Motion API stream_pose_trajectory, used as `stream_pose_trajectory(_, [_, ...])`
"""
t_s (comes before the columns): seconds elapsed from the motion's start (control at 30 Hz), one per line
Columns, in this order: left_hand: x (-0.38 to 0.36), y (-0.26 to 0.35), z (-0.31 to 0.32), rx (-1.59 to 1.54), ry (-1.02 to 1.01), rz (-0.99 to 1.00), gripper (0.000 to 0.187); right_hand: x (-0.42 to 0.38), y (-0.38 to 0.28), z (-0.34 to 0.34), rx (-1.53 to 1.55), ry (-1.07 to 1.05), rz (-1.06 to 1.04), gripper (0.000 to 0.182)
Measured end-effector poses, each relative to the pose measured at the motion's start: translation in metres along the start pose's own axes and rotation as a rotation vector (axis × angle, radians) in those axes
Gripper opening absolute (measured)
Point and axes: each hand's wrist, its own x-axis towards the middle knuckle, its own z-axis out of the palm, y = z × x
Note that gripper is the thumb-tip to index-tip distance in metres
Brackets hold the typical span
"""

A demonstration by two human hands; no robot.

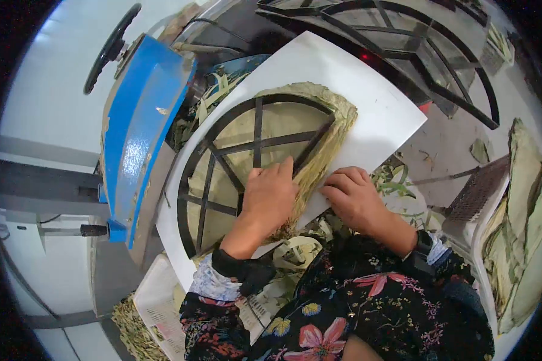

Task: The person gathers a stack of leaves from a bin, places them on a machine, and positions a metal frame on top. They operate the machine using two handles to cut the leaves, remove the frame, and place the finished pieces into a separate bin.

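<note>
A black fan-shaped metal frame (258, 142) with crossbars lies on a stack of dried, pale green-brown leaves (328, 138). Under both is a white board (379, 108). My left hand (271, 189) is closed on the frame near its inner corner, fingertips over the straight bar; part of the bar is hidden beneath the palm. Close by, my right hand (358, 198) has its fingers curled at the right edge of the leaf stack, near the board's front edge. What sits under those fingers, if anything, is hidden.
On the left stands a blue machine housing (141, 126) with a black handwheel (111, 48). Another black frame (427, 54) is at the back right. Large leaves (515, 240) fill a white container at the right. Cut scraps (397, 180) lie beyond my right hand.
</note>
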Motion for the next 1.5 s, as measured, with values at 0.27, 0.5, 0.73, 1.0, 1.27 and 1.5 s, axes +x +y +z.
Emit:
stream_pose_trajectory(0.27, [0.002,0.003,0.005,0.115,-0.117,-0.044,0.049,0.006,-0.016,0.001,-0.003,-0.031,0.111,0.043])
stream_pose_trajectory(0.5, [0.004,0.017,-0.005,0.034,-0.106,-0.112,0.061,0.007,-0.017,0.003,-0.034,-0.023,0.121,0.042])
stream_pose_trajectory(0.73, [0.004,-0.002,0.009,0.162,-0.076,-0.020,0.055,-0.001,-0.011,0.009,-0.025,0.055,0.079,0.037])
stream_pose_trajectory(1.0, [0.006,0.007,0.007,0.166,-0.127,-0.060,0.056,0.007,-0.013,0.010,-0.177,0.084,0.161,0.034])
stream_pose_trajectory(1.27, [0.005,0.018,0.006,0.202,0.001,-0.035,0.073,0.012,-0.013,0.006,-0.144,0.048,0.153,0.036])
stream_pose_trajectory(1.5, [0.009,0.014,0.006,0.257,-0.074,-0.045,0.054,0.009,-0.011,0.005,-0.165,0.032,0.202,0.036])
